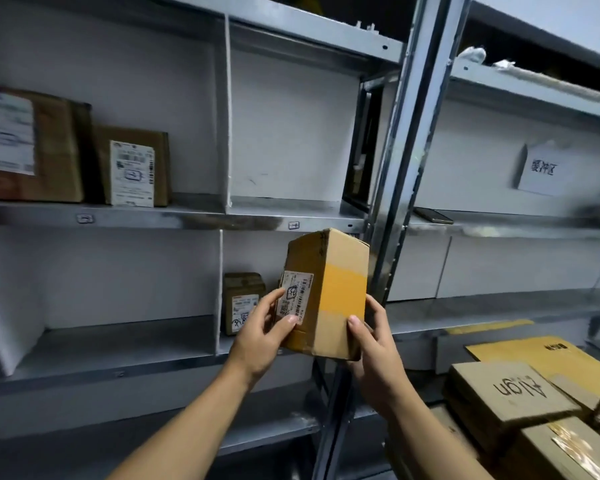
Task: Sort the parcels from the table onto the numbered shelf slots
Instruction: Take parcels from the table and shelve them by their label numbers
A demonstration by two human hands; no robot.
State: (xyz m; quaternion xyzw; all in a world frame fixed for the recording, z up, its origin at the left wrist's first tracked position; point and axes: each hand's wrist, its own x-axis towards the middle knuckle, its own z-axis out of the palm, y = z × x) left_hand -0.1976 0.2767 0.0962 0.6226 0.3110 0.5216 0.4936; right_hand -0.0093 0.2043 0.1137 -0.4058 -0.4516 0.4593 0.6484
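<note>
The parcel (336, 292) is held in the air before the shelf (187, 218), close to its metal post (395, 202). Its long axis stands almost upright, and the label (293, 296) faces left. The left hand (267, 332) grips the label side, the right hand (374, 348) the lower right corner, it seems.

two bare hands in shot now, nothing but skin on show. the left hand (260, 336) is lean, knuckles lightly ridged across its back, and the left thumbnail (290, 319) is cut short and plain. the right hand (374, 355) has the same slim build, the right thumbnail (353, 320) short and plain too. the left forearm (174, 427) is slender, smooth and uncovered right to the frame's bottom edge. the right forearm (430, 434) is likewise uncovered, narrow at the wrist.
</note>
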